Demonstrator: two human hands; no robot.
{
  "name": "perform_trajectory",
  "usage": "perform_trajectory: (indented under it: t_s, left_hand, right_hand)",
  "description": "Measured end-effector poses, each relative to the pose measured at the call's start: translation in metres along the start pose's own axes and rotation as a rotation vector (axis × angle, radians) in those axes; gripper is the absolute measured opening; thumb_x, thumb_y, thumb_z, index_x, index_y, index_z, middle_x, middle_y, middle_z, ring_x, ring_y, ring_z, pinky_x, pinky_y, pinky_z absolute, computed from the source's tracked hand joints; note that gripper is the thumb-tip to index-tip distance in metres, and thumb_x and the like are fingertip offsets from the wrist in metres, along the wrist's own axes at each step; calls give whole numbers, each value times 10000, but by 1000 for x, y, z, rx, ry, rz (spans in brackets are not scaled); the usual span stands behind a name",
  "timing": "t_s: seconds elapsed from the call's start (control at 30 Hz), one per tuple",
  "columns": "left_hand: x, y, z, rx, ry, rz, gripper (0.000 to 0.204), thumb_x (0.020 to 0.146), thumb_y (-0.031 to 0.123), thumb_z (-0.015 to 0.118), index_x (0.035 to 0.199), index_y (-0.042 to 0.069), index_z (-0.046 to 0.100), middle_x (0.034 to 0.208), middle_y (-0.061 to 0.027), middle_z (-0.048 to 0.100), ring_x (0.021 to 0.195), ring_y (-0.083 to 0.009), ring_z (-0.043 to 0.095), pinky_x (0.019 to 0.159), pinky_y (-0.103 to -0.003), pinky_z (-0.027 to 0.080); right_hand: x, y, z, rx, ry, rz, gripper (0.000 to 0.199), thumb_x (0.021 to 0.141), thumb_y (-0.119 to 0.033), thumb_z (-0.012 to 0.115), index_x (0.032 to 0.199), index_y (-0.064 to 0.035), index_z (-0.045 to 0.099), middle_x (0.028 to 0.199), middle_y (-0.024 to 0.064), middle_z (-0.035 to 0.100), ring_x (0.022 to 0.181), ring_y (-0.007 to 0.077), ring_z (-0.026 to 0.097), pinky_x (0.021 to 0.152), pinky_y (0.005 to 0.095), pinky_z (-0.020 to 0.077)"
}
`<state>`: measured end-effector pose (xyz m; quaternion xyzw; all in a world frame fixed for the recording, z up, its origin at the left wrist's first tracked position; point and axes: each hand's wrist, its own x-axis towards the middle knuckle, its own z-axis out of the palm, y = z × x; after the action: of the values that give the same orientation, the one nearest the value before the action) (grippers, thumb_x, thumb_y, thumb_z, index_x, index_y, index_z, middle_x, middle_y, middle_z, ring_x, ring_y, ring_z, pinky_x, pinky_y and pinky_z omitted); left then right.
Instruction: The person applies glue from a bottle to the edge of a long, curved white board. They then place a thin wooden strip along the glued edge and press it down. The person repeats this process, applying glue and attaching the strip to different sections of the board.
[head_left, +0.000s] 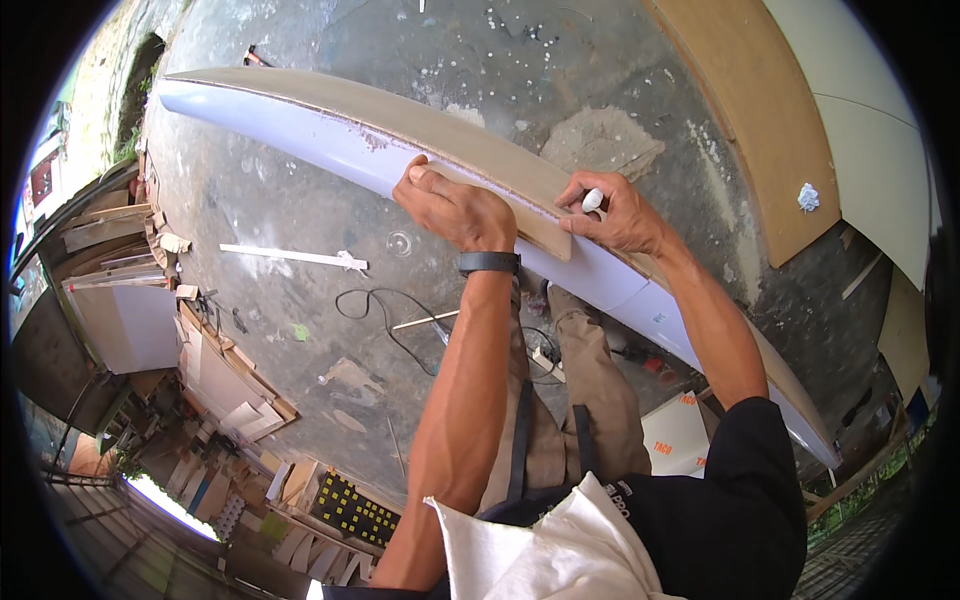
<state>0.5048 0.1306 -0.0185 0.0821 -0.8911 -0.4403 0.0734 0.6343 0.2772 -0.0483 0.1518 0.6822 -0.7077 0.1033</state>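
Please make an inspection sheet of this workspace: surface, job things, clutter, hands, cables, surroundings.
Surface: stained concrete floor, dusty and patchy.
Job's things: long white-faced panel standing on edge; thin brown edge strip lying along its top.
Clutter: white strip and offcut boards on the floor.
Grippers: left hand presses on the strip; right hand rests on it, gripping a small white object.
Cables: black cable looped on the floor.
Surroundings: large brown board; stacked boards at left.
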Motion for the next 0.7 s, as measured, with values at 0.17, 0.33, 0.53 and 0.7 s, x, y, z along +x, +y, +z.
perform_trajectory:
  t_s: [0.17, 0.33, 0.53, 0.7]
  left_hand:
    - [-1, 1, 0, -37, -3, -74, 501, 1093, 358, 291, 1137, -42, 589, 1149, -213, 562, 1072, -353, 578, 960, -460, 449]
    - [-2, -6, 3, -49, -38, -28, 529, 1139, 383, 257, 1107, -42, 571, 1114, -197, 521, 1038, -341, 539, 944, -457, 425]
    - [-1, 0, -3, -16, -10, -21, 549, 1139, 384, 242, 1134, -43, 586, 1102, -186, 532, 1044, -332, 541, 945, -459, 424]
    - [-5, 5, -2, -54, -22, -61, 558, 1138, 375, 247, 1183, -58, 595, 1133, -199, 547, 1079, -337, 555, 965, -458, 430]
  right_hand:
    - [54, -18, 24, -49, 28, -79, 351, 866, -324, 851, 890, -19, 679, 749, 41, 664, 689, 122, 589, 634, 317, 489]
    - [102, -27, 41, -145, 88, -172, 381, 879, -359, 839, 897, -17, 671, 735, 77, 683, 664, 134, 613, 599, 338, 502]
    - [52, -7, 28, -15, 77, -139, 415, 852, -375, 850, 928, -1, 689, 769, 132, 705, 693, 170, 670, 625, 348, 527]
    - [83, -19, 39, -60, 93, -119, 422, 843, -382, 847, 922, 6, 701, 823, 176, 729, 734, 225, 713, 676, 369, 553]
